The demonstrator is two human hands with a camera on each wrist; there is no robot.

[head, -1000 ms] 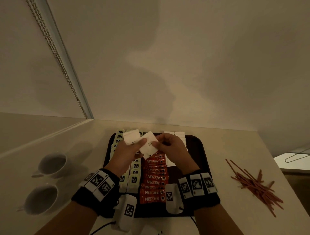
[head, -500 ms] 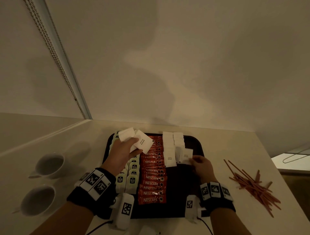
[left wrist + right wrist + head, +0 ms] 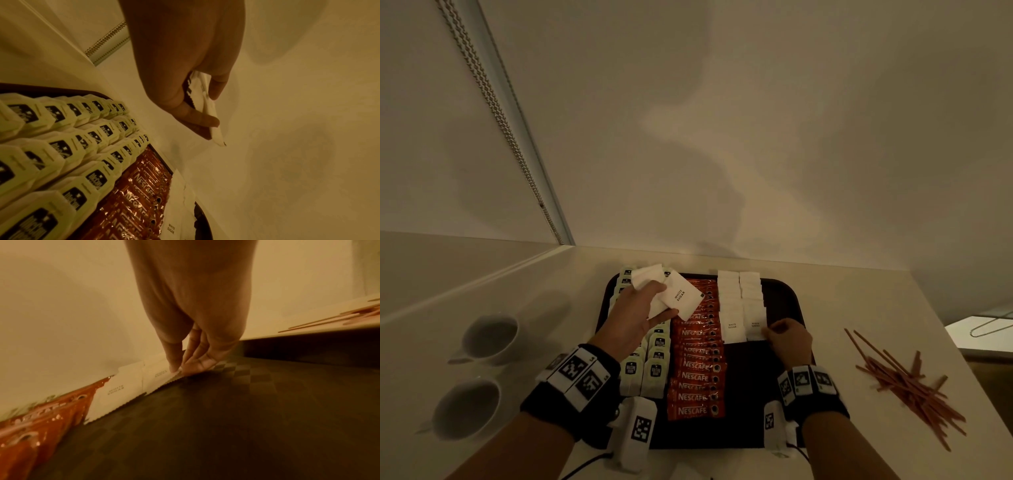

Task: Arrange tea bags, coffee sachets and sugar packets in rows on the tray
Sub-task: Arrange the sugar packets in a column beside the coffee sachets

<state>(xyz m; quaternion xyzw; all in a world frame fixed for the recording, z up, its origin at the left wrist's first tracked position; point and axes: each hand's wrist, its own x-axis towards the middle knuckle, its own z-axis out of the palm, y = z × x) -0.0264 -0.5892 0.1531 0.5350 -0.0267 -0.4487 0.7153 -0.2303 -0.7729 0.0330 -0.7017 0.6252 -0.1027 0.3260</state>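
Step in hand: laying the sugar rows. Tray (image 3: pixel 787 291) sits on the table (image 3: pixel 859 308), dark, non-slip pattern visible in the right wrist view.

Layout on tray, L to R:
- Tea bags (image 3: pixel 655 370): rows at left side, overlapped like shingles.
- Coffee sachets (image 3: pixel 697 377): one orange column, centre, overlapped.
- Sugar packets (image 3: pixel 739 301): two white columns, right of the coffee, reaching approx. half the tray depth. Near half of that zone is bare tray.

Right hand (image 3: pixel 789 339): grip narrow. Thumb and fingertips (image 3: pixel 197 365) pinch the near right corner of the front packet (image 3: pixel 755 329) in the right-hand sugar column. Packet lies flat on the tray, edge just beside its neighbour (image 3: pixel 732 330). Judged: placement done or nearly so, final nudge for alignment.

Left hand (image 3: pixel 640 308): grip closed on a spare stack of sugar packets (image 3: pixel 681 296), held above the tea/coffee rows, top one reads "WHITE SUGAR". Count in stack: cannot tell.

Next move, judged:
1. Release the placed packet w/o dragging it.
2. Right hand takes one packet from the left-hand stack.
3. Lay it at the front of the left sugar column, same overlap, edges square.

Off-tray items: two cups (image 3: pixel 489 337) at left, stirrer sticks (image 3: pixel 907 380) at right. Not involved in this step.
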